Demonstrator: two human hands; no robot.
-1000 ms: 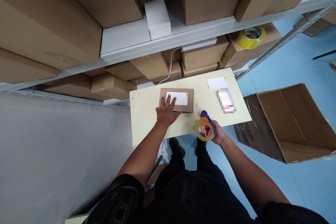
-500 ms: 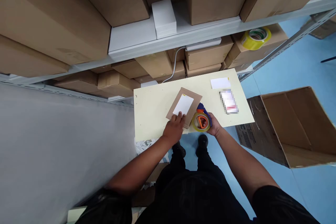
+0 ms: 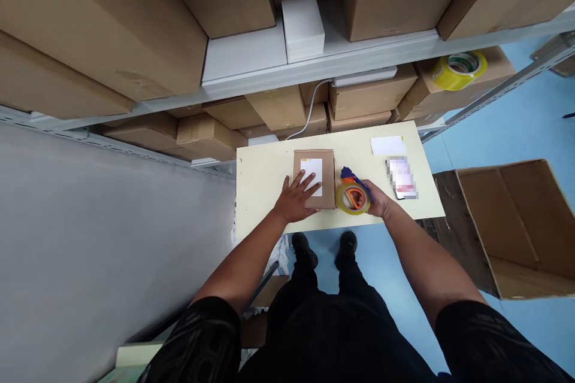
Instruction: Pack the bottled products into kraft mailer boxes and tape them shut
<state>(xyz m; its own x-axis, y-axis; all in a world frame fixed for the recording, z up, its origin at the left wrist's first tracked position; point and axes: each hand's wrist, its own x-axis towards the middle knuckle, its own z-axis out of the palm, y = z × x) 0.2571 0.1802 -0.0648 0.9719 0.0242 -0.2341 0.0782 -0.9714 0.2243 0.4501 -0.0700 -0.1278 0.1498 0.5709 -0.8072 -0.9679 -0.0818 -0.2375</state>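
Observation:
A small brown cardboard box [image 3: 328, 182] with a white label [image 3: 311, 169] on top sits on the cream tabletop [image 3: 265, 191]. My left hand [image 3: 296, 198] lies on the box with its fingers spread, partly over the label. My right hand [image 3: 376, 198] grips a tape dispenser [image 3: 348, 175], blue and orange, loaded with a roll of clear yellowish tape. It is just right of the box. Part of the right hand's fingers is hidden behind the roll.
To the right on the table are a white slip [image 3: 388, 145] and a phone [image 3: 402, 178]. Shelves with cardboard boxes rise behind, with a yellow tape roll [image 3: 459, 71] on one. A large open carton [image 3: 496, 209] stands on the floor at right. A grey wall is at left.
The box has turned from slanted to nearly square with the table. My left hand's fingers have spread across its top. The dispenser stays in my right hand, near the box.

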